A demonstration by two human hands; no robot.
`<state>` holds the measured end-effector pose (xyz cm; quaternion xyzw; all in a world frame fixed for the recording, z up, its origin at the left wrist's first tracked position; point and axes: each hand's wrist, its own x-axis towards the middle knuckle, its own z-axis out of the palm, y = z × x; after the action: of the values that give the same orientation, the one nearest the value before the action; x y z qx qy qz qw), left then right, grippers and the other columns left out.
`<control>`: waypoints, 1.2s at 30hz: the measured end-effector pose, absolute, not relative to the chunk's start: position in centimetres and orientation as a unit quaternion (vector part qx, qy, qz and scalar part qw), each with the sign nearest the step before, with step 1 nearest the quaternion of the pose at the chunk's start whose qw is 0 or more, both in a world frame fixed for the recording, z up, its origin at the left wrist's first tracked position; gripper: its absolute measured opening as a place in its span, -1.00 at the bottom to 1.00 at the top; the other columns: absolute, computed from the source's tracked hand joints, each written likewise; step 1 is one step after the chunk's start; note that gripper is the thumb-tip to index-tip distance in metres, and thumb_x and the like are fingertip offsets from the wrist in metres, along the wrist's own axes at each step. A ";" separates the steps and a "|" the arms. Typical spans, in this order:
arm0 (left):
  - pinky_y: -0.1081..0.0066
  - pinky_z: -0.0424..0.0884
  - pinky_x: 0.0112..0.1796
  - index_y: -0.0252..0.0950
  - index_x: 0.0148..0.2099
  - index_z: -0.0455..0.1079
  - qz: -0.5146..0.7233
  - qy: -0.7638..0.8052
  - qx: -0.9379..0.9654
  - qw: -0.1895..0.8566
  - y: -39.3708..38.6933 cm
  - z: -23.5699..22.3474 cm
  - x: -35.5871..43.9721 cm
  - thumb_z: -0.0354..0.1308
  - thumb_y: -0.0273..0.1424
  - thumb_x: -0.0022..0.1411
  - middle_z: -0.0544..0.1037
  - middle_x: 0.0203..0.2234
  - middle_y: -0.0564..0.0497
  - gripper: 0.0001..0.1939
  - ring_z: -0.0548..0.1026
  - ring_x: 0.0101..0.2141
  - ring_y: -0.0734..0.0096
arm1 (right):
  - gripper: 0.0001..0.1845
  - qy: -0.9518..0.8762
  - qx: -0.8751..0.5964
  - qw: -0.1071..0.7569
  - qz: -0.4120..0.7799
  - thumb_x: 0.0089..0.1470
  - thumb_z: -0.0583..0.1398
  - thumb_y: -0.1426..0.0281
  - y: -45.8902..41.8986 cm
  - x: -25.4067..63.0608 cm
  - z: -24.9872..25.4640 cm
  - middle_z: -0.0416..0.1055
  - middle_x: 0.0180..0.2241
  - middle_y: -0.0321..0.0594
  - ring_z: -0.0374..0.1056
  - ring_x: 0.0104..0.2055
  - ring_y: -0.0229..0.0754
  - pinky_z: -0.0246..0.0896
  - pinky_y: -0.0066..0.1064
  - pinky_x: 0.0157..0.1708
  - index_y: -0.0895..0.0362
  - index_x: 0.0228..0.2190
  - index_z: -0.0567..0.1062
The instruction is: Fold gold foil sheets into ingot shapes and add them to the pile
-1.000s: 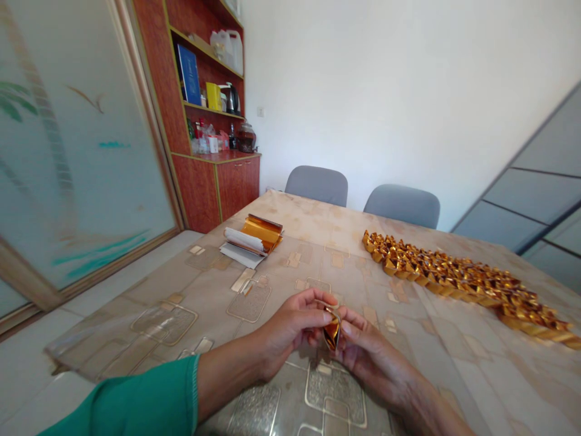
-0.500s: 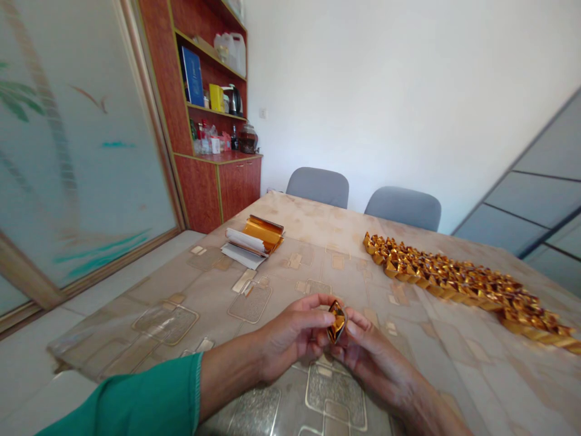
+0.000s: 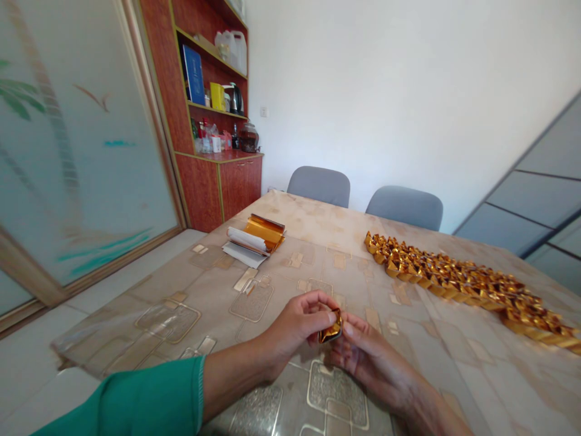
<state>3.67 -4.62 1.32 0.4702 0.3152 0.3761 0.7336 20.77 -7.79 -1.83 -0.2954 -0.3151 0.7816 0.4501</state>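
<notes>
A small folded piece of gold foil paper is pinched between my two hands above the table. My left hand grips its left end with thumb and fingertips. My right hand holds its right side, fingers curled beneath it. Part of the fold is hidden by my fingers. To the far right lies a long band of folded gold foil pieces, well away from both hands. Ahead and left rests a bundle of white and gold foil sheets, partly rolled back.
A patterned beige tablecloth covers the table. Two grey chairs stand beyond it. A red-brown shelf cabinet holding bottles and a kettle is at the back left. A frosted glass door stands to the left.
The foil piece has turned from nearly upright to lying flatter and more sideways between my fingers. Both hands have closed in around it, and my view has shifted slightly.
</notes>
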 end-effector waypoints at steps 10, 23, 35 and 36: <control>0.48 0.11 -0.47 -0.30 -0.23 0.42 0.344 0.336 0.451 0.752 -4.6 1.7 3.5 0.28 -0.30 0.03 0.46 -0.47 0.06 -0.74 0.35 -0.49 0.51 | -0.73 -0.312 -0.300 0.455 0.778 -0.03 0.44 0.27 -7.8 20.8 -1.6 0.23 -0.55 -0.38 0.09 -0.49 -0.35 0.12 -0.49 -0.42 0.16 -0.33 0.59; 0.55 0.06 -0.52 -0.29 -0.16 0.41 0.265 0.310 0.389 0.826 -4.1 1.1 2.9 0.30 -0.40 -0.03 0.49 -0.45 0.07 -0.67 0.37 -0.52 0.56 | -0.76 -0.310 -0.292 0.463 0.777 0.02 0.42 0.29 -7.7 20.9 -1.6 0.28 -0.56 -0.39 0.15 -0.49 -0.35 0.12 -0.47 -0.39 0.18 -0.32 0.60; 0.67 0.35 -0.50 -0.32 -0.12 0.42 0.333 0.234 0.209 0.889 -3.8 0.9 3.1 0.36 -0.58 0.07 0.53 -0.41 0.06 -0.68 0.43 -0.57 0.68 | -0.67 -0.418 -0.390 0.564 0.596 0.14 0.30 0.16 -8.0 20.6 -0.9 0.42 -0.32 -0.28 0.27 -0.33 -0.22 0.20 -0.37 -0.29 0.02 -0.09 0.50; 0.67 0.37 -0.50 -0.32 -0.13 0.41 0.348 0.233 0.200 0.886 -3.8 0.8 3.2 0.35 -0.60 0.07 0.53 -0.42 0.07 -0.69 0.44 -0.57 0.67 | -0.62 -0.466 -0.407 0.570 0.541 0.13 0.30 0.16 -8.1 20.5 -0.9 0.43 -0.22 -0.25 0.29 -0.25 -0.17 0.22 -0.33 -0.22 -0.02 -0.03 0.46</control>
<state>3.18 -3.84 0.82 0.1995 0.2329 0.3480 0.8859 20.51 -8.11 -0.86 -0.4068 -0.4655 0.5408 0.5704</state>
